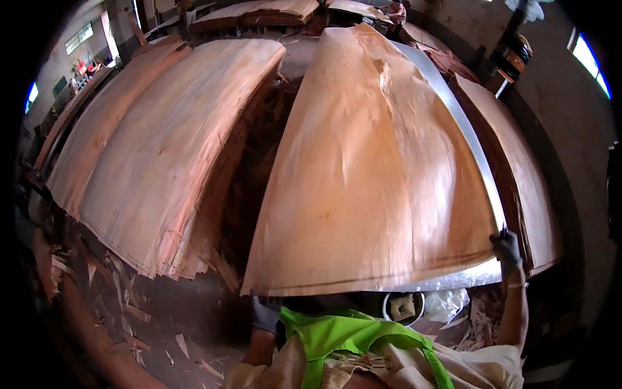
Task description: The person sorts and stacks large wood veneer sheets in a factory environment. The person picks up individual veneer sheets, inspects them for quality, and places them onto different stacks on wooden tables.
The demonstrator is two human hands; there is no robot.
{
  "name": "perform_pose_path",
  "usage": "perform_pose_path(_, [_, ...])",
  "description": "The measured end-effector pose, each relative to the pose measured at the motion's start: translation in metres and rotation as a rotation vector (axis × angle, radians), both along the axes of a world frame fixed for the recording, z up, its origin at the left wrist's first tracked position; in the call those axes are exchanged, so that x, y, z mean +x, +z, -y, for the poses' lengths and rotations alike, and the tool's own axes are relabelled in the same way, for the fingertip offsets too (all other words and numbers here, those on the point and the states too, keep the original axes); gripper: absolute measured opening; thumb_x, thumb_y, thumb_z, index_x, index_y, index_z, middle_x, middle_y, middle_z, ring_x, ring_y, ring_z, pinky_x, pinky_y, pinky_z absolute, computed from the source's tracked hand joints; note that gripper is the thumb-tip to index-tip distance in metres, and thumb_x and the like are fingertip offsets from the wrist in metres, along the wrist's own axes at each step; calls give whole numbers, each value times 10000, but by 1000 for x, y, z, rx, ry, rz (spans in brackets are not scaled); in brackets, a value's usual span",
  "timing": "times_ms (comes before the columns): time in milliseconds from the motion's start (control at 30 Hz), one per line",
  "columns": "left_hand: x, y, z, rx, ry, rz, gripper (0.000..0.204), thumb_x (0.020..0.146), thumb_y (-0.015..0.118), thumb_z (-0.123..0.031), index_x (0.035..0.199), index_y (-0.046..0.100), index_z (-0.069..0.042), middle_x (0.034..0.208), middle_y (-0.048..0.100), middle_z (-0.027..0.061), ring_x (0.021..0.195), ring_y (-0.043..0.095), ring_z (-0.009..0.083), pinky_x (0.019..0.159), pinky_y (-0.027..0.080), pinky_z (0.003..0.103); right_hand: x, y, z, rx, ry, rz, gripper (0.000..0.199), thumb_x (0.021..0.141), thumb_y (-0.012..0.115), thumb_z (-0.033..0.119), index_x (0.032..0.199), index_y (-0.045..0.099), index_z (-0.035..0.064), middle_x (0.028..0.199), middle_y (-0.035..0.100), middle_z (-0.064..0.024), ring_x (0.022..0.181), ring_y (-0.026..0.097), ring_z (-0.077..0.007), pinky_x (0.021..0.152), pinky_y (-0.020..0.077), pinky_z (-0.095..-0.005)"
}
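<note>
A large orange-brown wood veneer sheet (337, 188) lies spread in front of me, wrinkled and raised along its right half. Under it, a shiny metal tabletop (453, 280) shows along the right and near edges. My left hand (265, 314), in a dark grey glove, is closed at the sheet's near left corner, its fingertips partly hidden by the wood. At the near right corner my right hand (508, 250), gloved likewise, grips the sheet's edge beside the metal rim.
Stacked veneer (175, 136) stands to the left, with ragged edges facing a dark gap. Another veneer stack (518, 168) borders the table's right side. Below the near edge are a white bucket (403, 308), clear plastic (447, 303) and wood scraps (136, 313). A person (396, 14) is far back.
</note>
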State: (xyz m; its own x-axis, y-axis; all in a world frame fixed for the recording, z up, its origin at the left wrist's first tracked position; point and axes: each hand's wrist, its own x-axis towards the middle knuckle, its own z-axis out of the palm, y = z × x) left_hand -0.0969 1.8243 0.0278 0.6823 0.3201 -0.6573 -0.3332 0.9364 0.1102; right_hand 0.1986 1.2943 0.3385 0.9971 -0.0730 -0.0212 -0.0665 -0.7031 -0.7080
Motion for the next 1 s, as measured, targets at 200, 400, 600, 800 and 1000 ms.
perform_pose_path(200, [-12, -12, 15, 388, 90, 18, 440, 896, 450, -383, 1240, 478, -111, 1267, 499, 52, 1145, 477, 244, 967, 391, 412, -66, -84, 86, -138, -74, 145, 191, 732, 626, 82, 625, 486, 10, 539, 431, 16, 552, 385, -70, 478, 362, -275])
perform_pose_path(400, [61, 20, 27, 679, -18, -23, 439, 910, 430, -348, 1250, 459, -71, 1266, 485, 98, 1174, 446, 251, 982, 369, 406, -32, -143, 146, -82, -109, 103, 200, 747, 625, 185, 688, 559, 5, 550, 502, -46, 535, 440, -102, 500, 395, -310])
perform_pose_path(600, [139, 9, 9, 750, 71, -314, 370, 900, 459, -294, 1184, 489, -59, 1187, 532, 82, 1107, 490, 227, 934, 393, 384, 39, -172, 128, 44, -72, 188, 190, 725, 618, 189, 765, 631, 4, 563, 550, -32, 500, 483, -86, 458, 394, -279])
perform_pose_path(800, [191, -3, 7, 743, 117, -315, 305, 853, 526, -231, 1107, 507, -62, 1065, 561, 63, 926, 550, 206, 784, 458, 348, 88, -174, 114, 128, -155, 28, 203, 740, 680, 194, 734, 632, -3, 545, 561, -55, 413, 489, -125, 387, 387, -294])
perform_pose_path(1000, [222, -6, 18, 727, 43, -438, 367, 843, 514, -265, 1150, 467, -69, 1113, 528, 63, 986, 526, 211, 814, 445, 395, 117, -176, 93, 284, -201, -88, 228, 736, 681, 207, 630, 554, 50, 500, 496, -32, 358, 439, -125, 328, 335, -276])
